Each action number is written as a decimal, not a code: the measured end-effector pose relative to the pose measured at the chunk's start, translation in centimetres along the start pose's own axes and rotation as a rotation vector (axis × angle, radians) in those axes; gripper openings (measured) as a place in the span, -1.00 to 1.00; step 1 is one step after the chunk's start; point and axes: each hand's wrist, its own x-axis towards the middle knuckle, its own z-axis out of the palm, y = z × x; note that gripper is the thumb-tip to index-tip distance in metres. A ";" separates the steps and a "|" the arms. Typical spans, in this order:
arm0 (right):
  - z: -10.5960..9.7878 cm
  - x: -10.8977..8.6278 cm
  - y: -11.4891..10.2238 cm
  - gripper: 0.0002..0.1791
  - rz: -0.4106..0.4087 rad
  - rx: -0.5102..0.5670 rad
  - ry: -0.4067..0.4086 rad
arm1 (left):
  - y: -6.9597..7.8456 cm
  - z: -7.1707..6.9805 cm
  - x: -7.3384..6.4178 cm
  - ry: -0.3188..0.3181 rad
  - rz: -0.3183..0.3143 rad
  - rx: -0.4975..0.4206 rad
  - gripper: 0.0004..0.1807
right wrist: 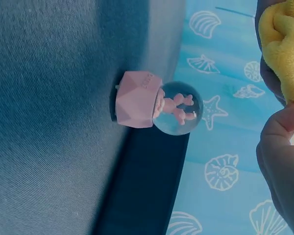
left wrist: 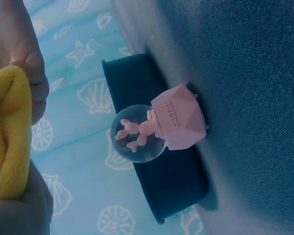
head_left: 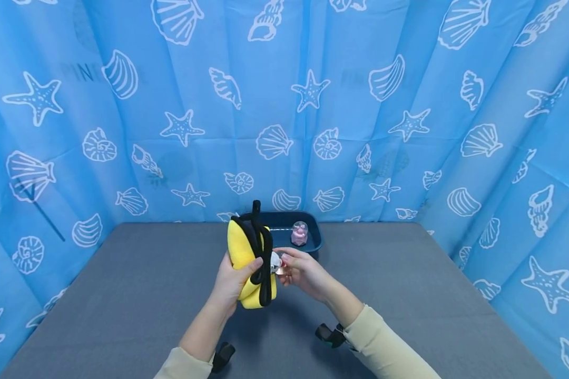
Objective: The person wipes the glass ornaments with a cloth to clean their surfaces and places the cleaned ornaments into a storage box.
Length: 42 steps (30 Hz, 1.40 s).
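My left hand [head_left: 232, 281] grips a yellow plush item [head_left: 241, 247] with thick black trim and a black loop on top. Its thumb lies over the trim. From the right, my right hand [head_left: 305, 271] pinches a small white piece with a bit of red [head_left: 275, 262] at the plush item's side. My fingers partly hide that piece. In the left wrist view, the right hand's curled fingers [left wrist: 35, 73] are beside the yellow plush. A pink snow globe [left wrist: 179, 117] with a faceted base marked CACTUS and a pink cactus inside appears in both wrist views.
A dark blue tray [head_left: 319, 239] stands at the table's back. The head view shows a pink snow globe [head_left: 300, 233] within its outline; both wrist views show one in front of it. Whether they are the same I cannot tell. Behind hangs a blue shell-print curtain [head_left: 313, 158].
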 end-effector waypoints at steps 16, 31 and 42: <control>-0.3 0.1 -0.3 -0.48 -0.056 0.126 0.047 | 0.5 -0.4 0.4 0.025 -0.159 -0.311 -0.45; 1.0 0.5 -0.2 -0.46 -0.087 0.103 0.162 | -0.6 1.2 -0.1 0.076 -0.050 -0.212 -0.39; 0.6 0.7 -1.0 -0.57 -0.145 0.225 0.277 | -0.1 -0.2 -0.1 0.072 -0.176 -0.415 -0.39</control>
